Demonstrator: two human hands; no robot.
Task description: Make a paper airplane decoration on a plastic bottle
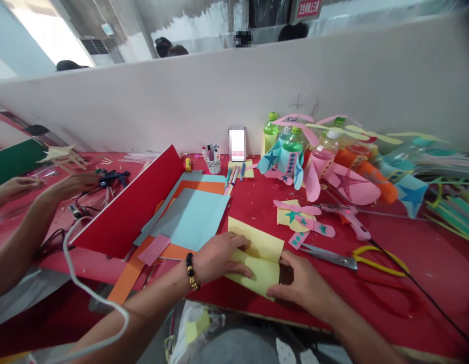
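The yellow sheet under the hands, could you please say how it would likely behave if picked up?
The yellow sheet would probably feel light, since its edges look thin. It would likely flex easily, as a fold or bend runs across it. It might open partly if released, as the left hand and right hand both touch it around that bend.

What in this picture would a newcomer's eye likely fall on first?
Probably the row of clear plastic bottles wrapped in bright paper, topped with paper propellers, along the white partition at right. Next, perhaps, the creased pale yellow paper sheet at the front edge of the red table, with the left hand and right hand on it. The large, tilted red board also stands out at left.
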